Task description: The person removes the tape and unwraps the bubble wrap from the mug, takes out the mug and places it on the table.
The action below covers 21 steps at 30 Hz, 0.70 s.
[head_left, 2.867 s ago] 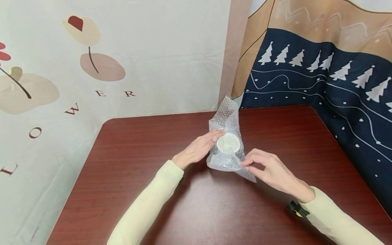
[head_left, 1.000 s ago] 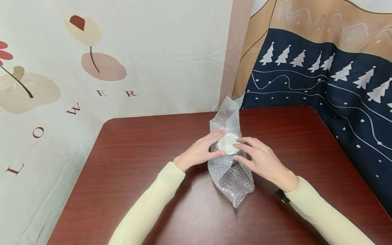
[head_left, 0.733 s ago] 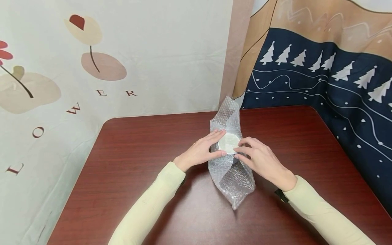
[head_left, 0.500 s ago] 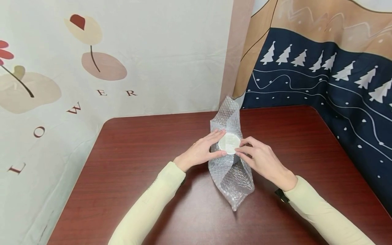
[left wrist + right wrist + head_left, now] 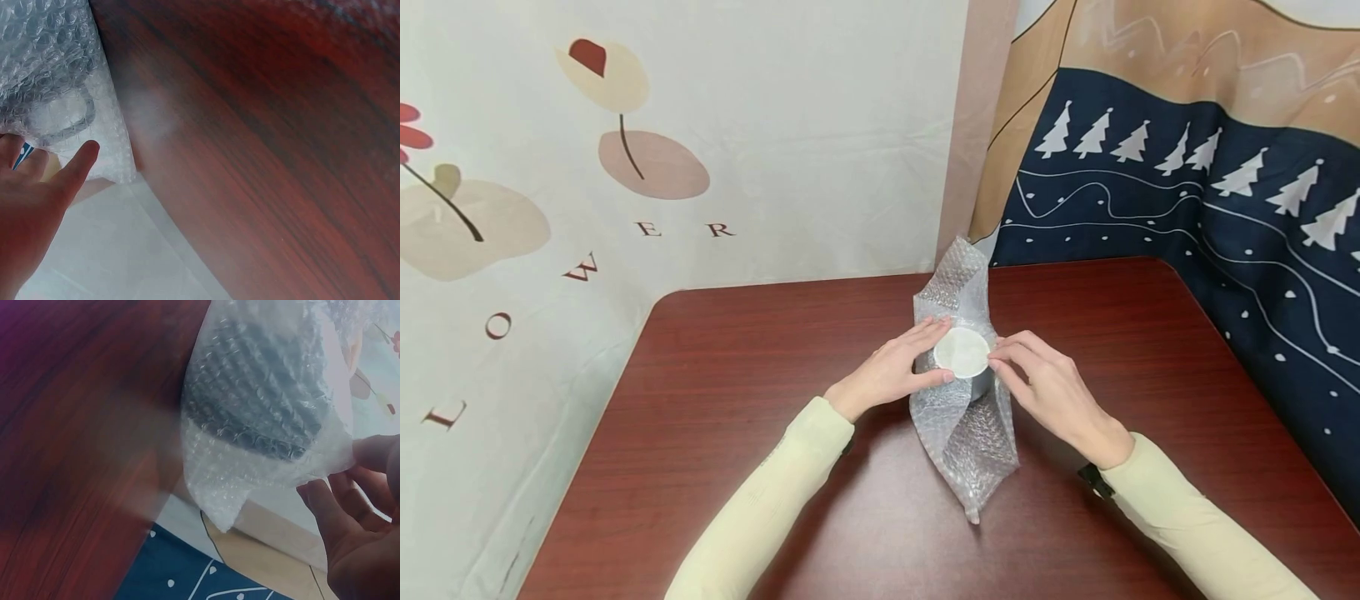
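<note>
A grey cup-like item with a round white top stands wrapped in a sheet of bubble wrap on the table. Its grey side shows just below the top in the head view, and a dark loop outline shows through the wrap in the left wrist view. My left hand rests against the left side, fingers fairly straight and thumb spread near the white top. On the other side my right hand pinches the edge of the bubble wrap between thumb and fingertips, right beside the white rim.
The dark red-brown wooden table has its far edge just behind the wrap. A pale cloth with flower prints hangs behind it, and a navy cloth with white trees hangs at the right.
The right hand moves from the wrap's near flap onto the top, then slightly right to pinch the wrap edge. The near flap now spreads toward me. The left thumb has spread.
</note>
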Each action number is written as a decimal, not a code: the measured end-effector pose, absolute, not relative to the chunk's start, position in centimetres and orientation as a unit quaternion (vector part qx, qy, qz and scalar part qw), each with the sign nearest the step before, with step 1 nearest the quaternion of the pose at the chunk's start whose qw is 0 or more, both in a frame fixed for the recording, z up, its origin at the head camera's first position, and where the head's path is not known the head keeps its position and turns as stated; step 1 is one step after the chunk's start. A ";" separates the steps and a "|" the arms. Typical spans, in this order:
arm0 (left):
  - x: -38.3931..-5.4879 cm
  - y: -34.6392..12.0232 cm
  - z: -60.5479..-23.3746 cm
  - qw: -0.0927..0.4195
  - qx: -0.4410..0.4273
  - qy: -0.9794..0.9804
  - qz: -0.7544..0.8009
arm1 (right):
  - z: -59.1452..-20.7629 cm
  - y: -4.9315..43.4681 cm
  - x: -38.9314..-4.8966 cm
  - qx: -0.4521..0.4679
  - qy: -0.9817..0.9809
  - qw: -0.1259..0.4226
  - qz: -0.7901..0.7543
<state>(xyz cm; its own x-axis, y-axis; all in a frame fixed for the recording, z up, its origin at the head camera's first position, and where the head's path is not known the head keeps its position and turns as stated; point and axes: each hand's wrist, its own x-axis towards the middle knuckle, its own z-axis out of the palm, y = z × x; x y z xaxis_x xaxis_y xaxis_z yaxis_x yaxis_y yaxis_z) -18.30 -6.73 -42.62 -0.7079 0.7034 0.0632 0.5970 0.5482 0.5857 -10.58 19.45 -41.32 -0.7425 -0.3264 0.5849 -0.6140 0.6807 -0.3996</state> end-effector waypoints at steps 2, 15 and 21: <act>-18.3 -6.8 -42.6 0.090 0.370 0.875 0.297 | -41.3 19.6 -10.5 0.258 -0.888 0.231 0.303; -18.2 -6.8 -42.6 0.085 0.375 0.874 0.297 | -41.3 19.6 -10.4 0.298 -0.904 0.201 0.233; -18.2 -6.7 -42.7 0.082 0.377 0.872 0.300 | -41.4 19.4 -10.5 0.291 -0.902 0.229 0.222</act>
